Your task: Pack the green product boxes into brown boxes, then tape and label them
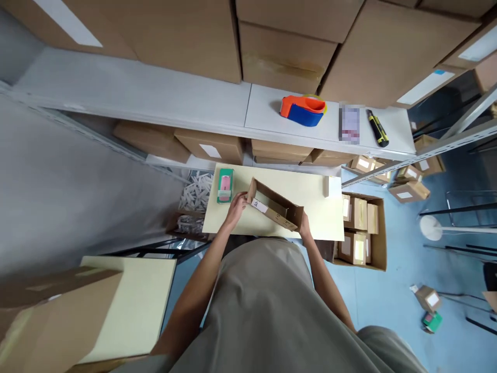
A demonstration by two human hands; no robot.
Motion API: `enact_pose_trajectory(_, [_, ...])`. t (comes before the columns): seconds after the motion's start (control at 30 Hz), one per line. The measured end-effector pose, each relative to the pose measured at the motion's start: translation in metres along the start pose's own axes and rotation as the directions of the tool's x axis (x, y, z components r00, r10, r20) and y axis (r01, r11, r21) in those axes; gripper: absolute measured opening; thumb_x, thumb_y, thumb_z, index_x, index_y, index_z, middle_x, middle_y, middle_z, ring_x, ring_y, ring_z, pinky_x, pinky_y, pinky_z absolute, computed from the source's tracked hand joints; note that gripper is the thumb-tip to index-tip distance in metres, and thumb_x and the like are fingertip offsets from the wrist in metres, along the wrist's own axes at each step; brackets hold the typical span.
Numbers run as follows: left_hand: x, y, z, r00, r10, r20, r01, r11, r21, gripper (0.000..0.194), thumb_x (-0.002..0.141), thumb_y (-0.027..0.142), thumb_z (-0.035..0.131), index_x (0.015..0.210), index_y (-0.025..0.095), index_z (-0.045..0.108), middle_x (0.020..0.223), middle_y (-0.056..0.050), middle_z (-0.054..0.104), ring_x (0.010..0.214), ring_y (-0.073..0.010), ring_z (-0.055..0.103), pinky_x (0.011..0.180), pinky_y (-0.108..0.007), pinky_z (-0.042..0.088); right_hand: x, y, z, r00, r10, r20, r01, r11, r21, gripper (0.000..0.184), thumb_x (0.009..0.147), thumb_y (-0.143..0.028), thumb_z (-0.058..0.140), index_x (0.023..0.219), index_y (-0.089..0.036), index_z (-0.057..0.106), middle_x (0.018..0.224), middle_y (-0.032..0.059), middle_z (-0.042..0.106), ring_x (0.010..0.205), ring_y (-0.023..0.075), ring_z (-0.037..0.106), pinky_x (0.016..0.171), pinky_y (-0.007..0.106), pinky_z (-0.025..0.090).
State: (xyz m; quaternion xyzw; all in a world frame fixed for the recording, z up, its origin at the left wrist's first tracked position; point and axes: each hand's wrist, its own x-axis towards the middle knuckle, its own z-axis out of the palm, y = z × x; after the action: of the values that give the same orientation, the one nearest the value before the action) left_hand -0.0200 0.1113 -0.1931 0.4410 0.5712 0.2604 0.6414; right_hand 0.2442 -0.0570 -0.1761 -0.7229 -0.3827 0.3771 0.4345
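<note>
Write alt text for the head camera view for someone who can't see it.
A person's left hand and right hand hold a narrow open-topped cardboard box by its ends over a pale table. A green box sits to the left and a white box to the right; beyond, a shelf bears a black-and-yellow cutter.

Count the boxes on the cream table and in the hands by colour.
Brown box, between left hand and right hand: 1
Green box, left side: 1
White box, right side: 1
Total: 3

A grey wall (pixel 77 171) stands left of white shelving (pixel 163 93), with blue floor (pixel 388 311) rightward.
</note>
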Motion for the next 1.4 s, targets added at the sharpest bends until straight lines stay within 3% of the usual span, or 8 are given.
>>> enact_pose_trajectory(0.13, [0.009,0.025,-0.006,0.997,0.023,0.071,-0.029,0.996,0.08,0.073,0.1,0.073,0.061,0.156,0.026,0.062,0.168,-0.017,0.061,0.154,-0.0366,0.06,0.117,-0.05,0.057,-0.011,0.015,-0.012,0.977,0.211,-0.008,-0.206,0.962,0.181,0.071,0.1,-0.079,0.053,0.136,-0.022,0.076,0.139,0.015,0.079,0.125,0.0356,0.074,0.102,0.051,0.066])
enact_pose_trajectory(0.23, [0.012,0.041,-0.001,0.984,0.059,0.169,-0.085,0.985,0.152,0.08,0.095,0.07,0.072,0.159,0.022,0.061,0.166,-0.016,0.063,0.154,-0.0365,0.059,0.121,-0.048,0.055,-0.015,0.014,-0.02,0.958,0.287,0.005,-0.28,0.931,0.235,0.086,0.097,-0.087,0.057,0.154,-0.023,0.067,0.158,0.0177,0.069,0.135,0.0372,0.072,0.102,0.051,0.068])
enact_pose_trajectory(0.37, [0.007,0.046,0.007,0.966,0.097,0.239,-0.165,0.943,0.288,0.073,0.085,0.05,0.082,0.149,0.016,0.068,0.147,-0.014,0.076,0.137,-0.0363,0.07,0.122,-0.049,0.054,-0.005,-0.007,-0.026,0.973,0.198,-0.118,-0.188,0.978,0.091,0.101,0.086,-0.091,0.074,0.16,-0.022,0.065,0.166,0.0219,0.061,0.132,0.039,0.072,0.099,0.051,0.069])
enact_pose_trajectory(0.57, [-0.015,0.03,0.0,0.937,0.137,0.322,-0.241,0.919,0.311,0.092,0.083,0.029,0.078,0.17,0.02,0.05,0.174,-0.014,0.056,0.162,-0.0361,0.053,0.138,-0.05,0.039,0.033,-0.039,-0.031,0.981,-0.051,-0.189,0.002,0.968,-0.249,0.076,0.102,-0.086,0.056,0.123,-0.019,0.085,0.134,0.0196,0.076,0.092,0.0292,0.077,0.094,0.05,0.065])
enact_pose_trajectory(0.8, [-0.05,0.006,0.009,0.974,0.186,0.133,-0.226,0.866,0.447,0.084,0.09,0.039,0.084,0.165,0.023,0.05,0.166,-0.022,0.054,0.145,-0.0383,0.065,0.119,-0.057,0.057,0.06,-0.05,-0.025,0.975,-0.074,-0.209,-0.006,0.933,-0.359,0.074,0.107,-0.081,0.049,0.124,-0.018,0.082,0.128,0.0193,0.076,0.074,0.0247,0.07,0.089,0.05,0.062])
enact_pose_trajectory(0.97, [-0.068,0.02,0.018,0.918,0.34,0.204,-0.393,0.715,0.578,0.051,0.099,0.044,0.079,0.146,0.025,0.069,0.138,-0.015,0.067,0.128,-0.0318,0.071,0.113,-0.048,0.061,0.055,-0.053,-0.019,0.987,-0.085,-0.137,0.039,0.95,-0.309,0.068,0.105,-0.084,0.052,0.116,-0.022,0.079,0.123,0.0163,0.079,0.1,0.0333,0.078,0.094,0.049,0.063])
enact_pose_trajectory(1.2, [-0.063,0.034,0.018,0.858,0.349,0.377,-0.513,0.555,0.654,0.029,0.106,0.048,0.075,0.124,0.026,0.082,0.125,-0.011,0.078,0.124,-0.0321,0.073,0.113,-0.047,0.058,0.043,-0.041,-0.027,0.989,-0.146,-0.006,0.14,0.959,-0.246,0.053,0.113,-0.069,0.05,0.12,-0.025,0.08,0.134,0.0154,0.077,0.112,0.032,0.076,0.102,0.051,0.063])
enact_pose_trajectory(1.4, [-0.048,0.03,0.029,0.914,0.389,0.113,-0.35,0.617,0.705,0.048,0.101,0.047,0.084,0.143,0.029,0.07,0.125,-0.01,0.076,0.109,-0.03,0.076,0.097,-0.041,0.061,0.027,-0.022,-0.032,0.98,-0.187,-0.064,0.143,0.897,-0.419,0.048,0.112,-0.063,0.055,0.108,-0.025,0.085,0.148,0.0194,0.071,0.14,0.0418,0.057,0.119,0.067,0.053])
